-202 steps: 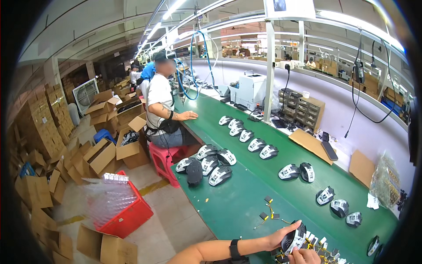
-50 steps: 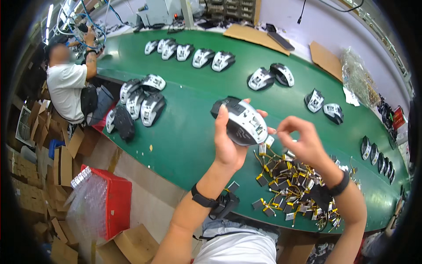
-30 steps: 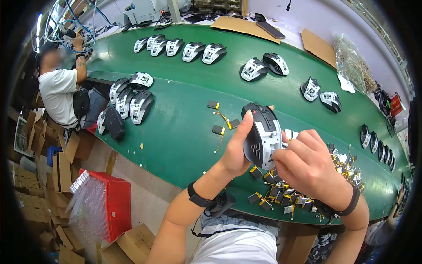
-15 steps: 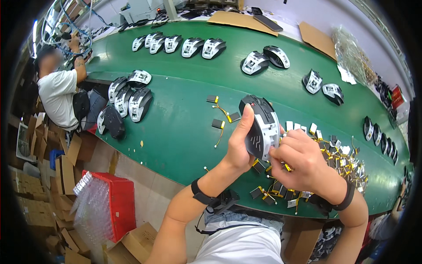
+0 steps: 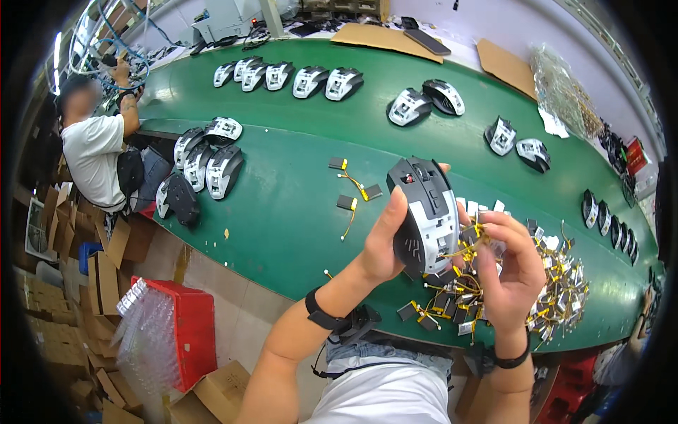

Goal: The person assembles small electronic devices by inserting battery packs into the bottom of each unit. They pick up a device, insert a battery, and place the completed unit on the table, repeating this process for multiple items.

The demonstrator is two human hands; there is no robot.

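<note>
My left hand [image 5: 385,237] is closed around a black and white computer mouse [image 5: 432,208], thumb along its near side, with part of the white inner frame uncovered. Yellow wires [image 5: 465,251] run from the lower end of that frame to my right hand [image 5: 514,272]. Its thumb and fingers pinch a small battery on those wires, mostly covered by the fingers. Just beyond and below this hand spreads a pile of small wired batteries [image 5: 561,293]. A few more batteries [image 5: 346,203] lie left of the mouse.
On the green table [image 5: 282,226] stand several mice [image 5: 224,172] at the left, with further mice [image 5: 308,82] along the back and at the right. Cardboard [image 5: 388,39] lies at the far edge. A co-worker [image 5: 95,141] sits at far left, above a red crate [image 5: 192,328].
My right hand has drawn back from the mouse's lower end and turned, now showing a pinched battery with yellow wires. The mouse has tilted, showing more of its top.
</note>
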